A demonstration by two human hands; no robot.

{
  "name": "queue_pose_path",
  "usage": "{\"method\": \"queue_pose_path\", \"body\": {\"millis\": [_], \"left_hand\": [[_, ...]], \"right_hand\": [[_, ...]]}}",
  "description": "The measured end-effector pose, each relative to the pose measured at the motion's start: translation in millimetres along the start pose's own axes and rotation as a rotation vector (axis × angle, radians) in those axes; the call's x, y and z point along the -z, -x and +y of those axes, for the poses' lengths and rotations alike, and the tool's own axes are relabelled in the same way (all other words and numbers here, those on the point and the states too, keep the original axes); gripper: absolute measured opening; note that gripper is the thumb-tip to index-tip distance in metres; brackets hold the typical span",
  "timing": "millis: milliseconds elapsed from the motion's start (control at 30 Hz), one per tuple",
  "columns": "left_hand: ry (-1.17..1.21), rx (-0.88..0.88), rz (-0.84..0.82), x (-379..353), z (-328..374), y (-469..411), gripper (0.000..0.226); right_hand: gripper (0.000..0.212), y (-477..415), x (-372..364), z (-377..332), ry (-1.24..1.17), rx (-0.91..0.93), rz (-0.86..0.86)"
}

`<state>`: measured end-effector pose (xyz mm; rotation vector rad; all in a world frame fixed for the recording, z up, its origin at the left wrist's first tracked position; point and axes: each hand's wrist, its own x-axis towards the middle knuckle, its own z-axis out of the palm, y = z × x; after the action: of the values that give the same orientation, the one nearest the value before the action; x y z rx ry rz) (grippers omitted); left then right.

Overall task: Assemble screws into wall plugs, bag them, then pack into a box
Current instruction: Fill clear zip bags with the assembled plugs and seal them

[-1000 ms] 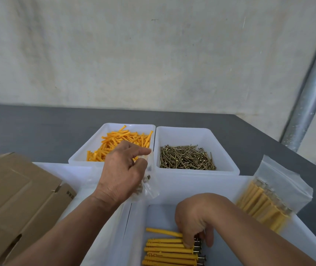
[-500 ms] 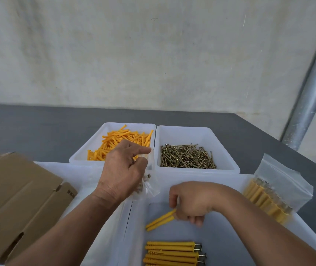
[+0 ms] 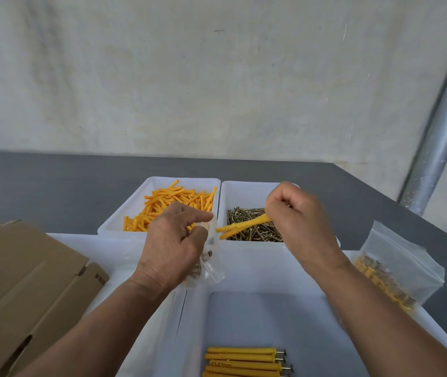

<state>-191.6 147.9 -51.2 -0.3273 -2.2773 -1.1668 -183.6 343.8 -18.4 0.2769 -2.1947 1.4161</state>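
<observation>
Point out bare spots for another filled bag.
Free: grey floor of the near tray, between the row of plugs and its far wall; the table strip behind the plug bin and screw bin. Crowded: in front of the bins, where the left hand with its bag faces the right hand holding two plugs.

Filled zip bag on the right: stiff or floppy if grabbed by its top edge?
The filled zip bag will probably flop: its upper film looks thin, creased and empty. The plugs with screws bunch at its lower end, so it should hang bottom-heavy. Clear film may be slippery.
</observation>
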Motion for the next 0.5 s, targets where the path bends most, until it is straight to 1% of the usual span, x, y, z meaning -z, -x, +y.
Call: {"method": "queue_pose_path", "body": {"millis": [100, 233, 367, 500], "left_hand": [[0.003, -0.005, 0.001, 0.4, 1.0, -0.1, 0.043], [-0.009, -0.016, 0.009, 0.4, 1.8, -0.2, 0.043], [-0.021, -0.025, 0.009, 0.7, 1.6, -0.8, 0.043], [-0.019, -0.025, 0.017, 0.5, 1.6, -0.8, 0.043]], "right_hand": [[0.024, 4.0, -6.1, -1.7, -0.01, 0.054, -0.053], [0.016, 9.3, -17.7, 2.4, 0.152, 0.147, -0.164], [0.016, 12.3, -24.4, 5.6, 0.23, 0.226, -0.173], [0.015, 13.1, -24.7, 4.9, 0.195, 0.274, -0.149]]}}
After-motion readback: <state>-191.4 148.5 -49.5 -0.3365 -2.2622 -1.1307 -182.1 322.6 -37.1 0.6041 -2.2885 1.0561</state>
